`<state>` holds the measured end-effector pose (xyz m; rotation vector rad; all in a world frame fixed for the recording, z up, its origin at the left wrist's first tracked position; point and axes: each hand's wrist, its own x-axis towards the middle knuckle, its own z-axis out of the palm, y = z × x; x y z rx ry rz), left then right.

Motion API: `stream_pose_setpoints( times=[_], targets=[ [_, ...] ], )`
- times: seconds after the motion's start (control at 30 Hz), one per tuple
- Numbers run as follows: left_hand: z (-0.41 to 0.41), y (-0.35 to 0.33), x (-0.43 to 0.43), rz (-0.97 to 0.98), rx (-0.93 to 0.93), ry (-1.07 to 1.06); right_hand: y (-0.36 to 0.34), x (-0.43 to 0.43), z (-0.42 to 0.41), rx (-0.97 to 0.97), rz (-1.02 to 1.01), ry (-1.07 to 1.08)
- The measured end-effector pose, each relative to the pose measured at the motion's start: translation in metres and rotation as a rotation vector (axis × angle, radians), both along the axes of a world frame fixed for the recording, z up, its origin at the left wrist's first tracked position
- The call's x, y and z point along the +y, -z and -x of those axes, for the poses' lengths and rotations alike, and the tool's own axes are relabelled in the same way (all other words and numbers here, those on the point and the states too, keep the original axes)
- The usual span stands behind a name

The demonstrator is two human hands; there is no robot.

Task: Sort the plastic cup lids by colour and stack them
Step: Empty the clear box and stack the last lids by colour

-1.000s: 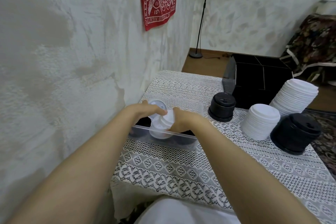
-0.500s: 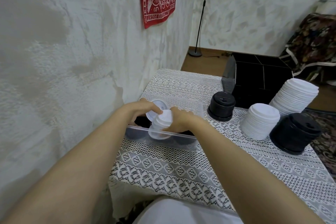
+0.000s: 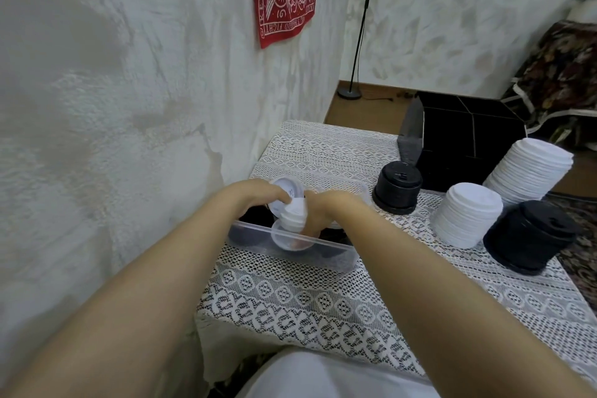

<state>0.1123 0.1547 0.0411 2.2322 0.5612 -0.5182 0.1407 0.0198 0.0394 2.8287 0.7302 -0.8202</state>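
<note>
Over a clear plastic bin (image 3: 290, 247) on the lace-covered table, both my hands meet. My right hand (image 3: 326, 207) grips a small stack of white lids (image 3: 294, 215), tilted toward me. My left hand (image 3: 255, 192) pinches a single white lid (image 3: 286, 186) at the top of that stack. Dark lids lie inside the bin, mostly hidden. To the right stand sorted stacks: a short black stack (image 3: 398, 187), a white stack (image 3: 466, 218), a taller leaning white stack (image 3: 529, 174) and a large black stack (image 3: 529, 237).
The table (image 3: 323, 310) stands against a rough white wall on the left. A black divided box (image 3: 468, 139) sits behind the stacks. A floor lamp pole (image 3: 361, 19) and a patterned covered seat (image 3: 562, 81) stand beyond the table.
Both hands stay over the bin with the white lids; the stack in my right hand has tilted slightly and my left fingers have shifted on the top lid.
</note>
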Motion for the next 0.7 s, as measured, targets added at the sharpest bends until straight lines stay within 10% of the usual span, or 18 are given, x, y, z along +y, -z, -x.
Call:
stream_pose_setpoints(
  times=[0.27, 0.7],
  targets=[
    [0.001, 0.000, -0.009, -0.285, -0.058, 0.194, -0.001, -0.020, 0.020, -0.007, -0.191, 0.122],
    [0.010, 0.007, 0.004, 0.046, -0.195, 0.227, 0.008, -0.024, 0.021, 0.005, -0.485, 0.255]
  ],
)
